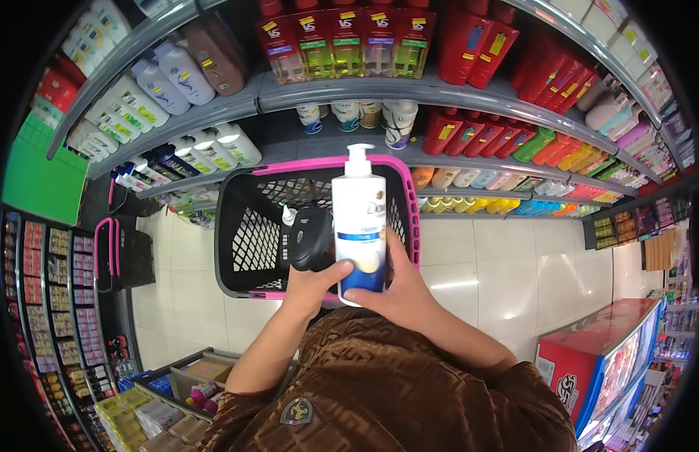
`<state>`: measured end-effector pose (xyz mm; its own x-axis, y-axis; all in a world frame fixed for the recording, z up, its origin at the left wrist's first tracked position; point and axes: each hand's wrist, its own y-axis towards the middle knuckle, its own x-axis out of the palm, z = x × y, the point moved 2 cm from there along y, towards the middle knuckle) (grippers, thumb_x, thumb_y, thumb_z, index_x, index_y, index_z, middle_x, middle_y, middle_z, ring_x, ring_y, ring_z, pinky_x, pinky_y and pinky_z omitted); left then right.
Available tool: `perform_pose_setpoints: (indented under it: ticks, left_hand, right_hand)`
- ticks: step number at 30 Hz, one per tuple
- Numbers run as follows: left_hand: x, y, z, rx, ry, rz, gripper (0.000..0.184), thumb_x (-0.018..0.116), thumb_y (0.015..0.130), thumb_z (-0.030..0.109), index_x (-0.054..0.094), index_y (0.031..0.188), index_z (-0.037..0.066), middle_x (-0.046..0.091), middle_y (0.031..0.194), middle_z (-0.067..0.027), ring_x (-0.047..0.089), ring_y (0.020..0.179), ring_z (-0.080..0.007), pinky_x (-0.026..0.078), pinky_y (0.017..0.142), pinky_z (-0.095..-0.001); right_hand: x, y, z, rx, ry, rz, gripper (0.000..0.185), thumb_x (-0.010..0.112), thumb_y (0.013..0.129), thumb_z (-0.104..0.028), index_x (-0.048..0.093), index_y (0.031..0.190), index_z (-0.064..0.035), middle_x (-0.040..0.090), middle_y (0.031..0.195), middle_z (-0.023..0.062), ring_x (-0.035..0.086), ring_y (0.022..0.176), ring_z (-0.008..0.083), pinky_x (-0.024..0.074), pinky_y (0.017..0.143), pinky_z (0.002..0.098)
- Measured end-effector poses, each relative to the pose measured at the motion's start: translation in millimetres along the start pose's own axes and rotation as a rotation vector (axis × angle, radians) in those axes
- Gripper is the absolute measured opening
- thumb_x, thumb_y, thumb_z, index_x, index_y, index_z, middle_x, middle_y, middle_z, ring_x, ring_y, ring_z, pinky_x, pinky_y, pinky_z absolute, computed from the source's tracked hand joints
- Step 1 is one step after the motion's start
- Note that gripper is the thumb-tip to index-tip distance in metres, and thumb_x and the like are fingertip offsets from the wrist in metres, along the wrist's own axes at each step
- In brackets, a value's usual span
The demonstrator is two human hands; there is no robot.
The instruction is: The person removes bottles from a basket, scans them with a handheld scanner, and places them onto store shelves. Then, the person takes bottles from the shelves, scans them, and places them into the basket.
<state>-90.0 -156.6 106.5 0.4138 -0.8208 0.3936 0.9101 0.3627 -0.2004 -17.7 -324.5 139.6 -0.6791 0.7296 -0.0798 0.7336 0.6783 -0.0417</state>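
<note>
A white pump bottle (360, 203) with a blue lower part stands upright between my two hands. My left hand (313, 285) grips its lower left side, thumb across the front. My right hand (398, 282) wraps round its lower right side, thumb near the base. Behind the bottle is a black shopping basket (233, 226) with a pink rim and lattice walls. Inside the basket lies a black bottle (312, 237), beside a white pump top (288, 215). The white bottle hides part of the basket's right side.
Shelves (289, 96) of bottles curve across the front, with red bottles (470, 45) at the upper right. Another black and pink basket (127, 252) stands at the left. A red display case (583, 339) is at the lower right, and a low bin (184, 377) at the lower left.
</note>
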Motion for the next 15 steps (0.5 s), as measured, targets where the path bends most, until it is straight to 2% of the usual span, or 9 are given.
perform_pose_setpoints:
  ticks: [1, 4, 5, 6, 9, 10, 12, 13, 15]
  left_hand:
    - [-6.3, 1.5, -1.2, -0.034, -0.035, 0.022, 0.063, 0.084, 0.079, 0.007, 0.055, 0.135, 0.003, 0.062, 0.122, -0.0102, 0.063, 0.109, -0.0200, 0.055, 0.093, -0.0359]
    - [-36.2, 1.7, -3.3, -0.129, -0.220, 0.004, 0.061, 0.085, 0.079, 0.015, 0.055, 0.130, 0.003, 0.063, 0.121, -0.0109, 0.064, 0.109, -0.0220, 0.056, 0.091, -0.0389]
    - [-43.0, 0.5, -2.0, -0.087, -0.234, -0.021, 0.058, 0.085, 0.079, 0.022, 0.055, 0.126, 0.003, 0.063, 0.120, -0.0113, 0.065, 0.109, -0.0234, 0.057, 0.091, -0.0409]
    - [-49.0, 0.0, 0.5, -0.084, -0.237, -0.025, 0.058, 0.085, 0.079, 0.022, 0.055, 0.126, 0.003, 0.063, 0.120, -0.0113, 0.065, 0.109, -0.0234, 0.057, 0.091, -0.0409]
    - [-67.5, -2.0, 5.7, -0.142, -0.366, -0.109, 0.059, 0.085, 0.078, 0.019, 0.054, 0.126, 0.002, 0.064, 0.120, -0.0122, 0.065, 0.113, -0.0251, 0.056, 0.097, -0.0432]
    - [-72.5, -2.8, 6.7, -0.137, -0.376, -0.113, 0.059, 0.085, 0.078, 0.019, 0.054, 0.126, 0.002, 0.064, 0.120, -0.0122, 0.065, 0.113, -0.0251, 0.056, 0.097, -0.0432]
    - [-79.5, -5.5, 10.1, -0.116, -0.306, -0.127, 0.060, 0.085, 0.077, 0.016, 0.054, 0.126, 0.002, 0.064, 0.120, -0.0121, 0.065, 0.112, -0.0259, 0.056, 0.097, -0.0452]
    - [-86.0, -5.0, 7.1, -0.122, -0.305, -0.150, 0.063, 0.085, 0.077, 0.014, 0.053, 0.130, 0.002, 0.064, 0.122, -0.0127, 0.066, 0.112, -0.0276, 0.056, 0.098, -0.0467]
    - [-89.0, -8.5, 9.1, -0.162, -0.329, -0.198, 0.065, 0.085, 0.077, 0.014, 0.052, 0.132, 0.002, 0.064, 0.123, -0.0135, 0.066, 0.113, -0.0282, 0.056, 0.098, -0.0472]
  right_hand:
    - [5.1, 0.7, -9.0, -0.005, -0.036, -0.057, 0.117, 0.092, 0.074, -0.017, 0.015, 0.161, -0.0032, 0.048, 0.146, 0.0176, 0.055, 0.128, 0.0250, 0.0485, 0.105, 0.0405]
    - [18.7, 2.0, -18.1, 0.043, -0.053, -0.127, 0.119, 0.092, 0.074, -0.018, 0.013, 0.162, -0.0050, 0.049, 0.145, 0.0181, 0.057, 0.123, 0.0256, 0.0501, 0.102, 0.0405]
    - [23.4, 2.6, -21.4, 0.064, 0.048, -0.135, 0.111, 0.089, 0.078, -0.016, 0.017, 0.162, -0.0058, 0.052, 0.143, 0.0178, 0.060, 0.116, 0.0235, 0.0522, 0.096, 0.0389]
    - [27.0, 3.9, -16.5, 0.062, 0.043, -0.133, 0.111, 0.089, 0.078, -0.016, 0.017, 0.162, -0.0058, 0.052, 0.143, 0.0178, 0.060, 0.116, 0.0235, 0.0522, 0.096, 0.0389]
    - [34.3, 10.4, -7.9, 0.146, 0.273, -0.161, 0.083, 0.075, 0.090, -0.007, 0.028, 0.158, -0.0036, 0.058, 0.134, 0.0154, 0.062, 0.108, 0.0179, 0.0528, 0.090, 0.0347]
    - [37.8, 12.6, -7.9, 0.146, 0.262, -0.161, 0.083, 0.075, 0.090, -0.007, 0.028, 0.158, -0.0036, 0.058, 0.134, 0.0154, 0.062, 0.108, 0.0179, 0.0528, 0.090, 0.0347]
    - [44.3, 16.3, -1.9, 0.127, 0.384, -0.138, 0.080, 0.078, 0.092, -0.017, 0.033, 0.156, -0.0029, 0.058, 0.130, 0.0130, 0.063, 0.102, 0.0153, 0.0526, 0.082, 0.0292]
    - [47.8, 18.3, 0.8, 0.126, 0.376, -0.141, 0.080, 0.078, 0.092, -0.017, 0.033, 0.156, -0.0029, 0.058, 0.130, 0.0130, 0.063, 0.102, 0.0153, 0.0526, 0.082, 0.0292]
    - [53.2, 19.6, 2.9, -0.009, 0.363, -0.087, 0.072, 0.071, 0.097, -0.022, 0.035, 0.155, -0.0007, 0.059, 0.128, 0.0109, 0.062, 0.096, 0.0123, 0.0519, 0.077, 0.0272]
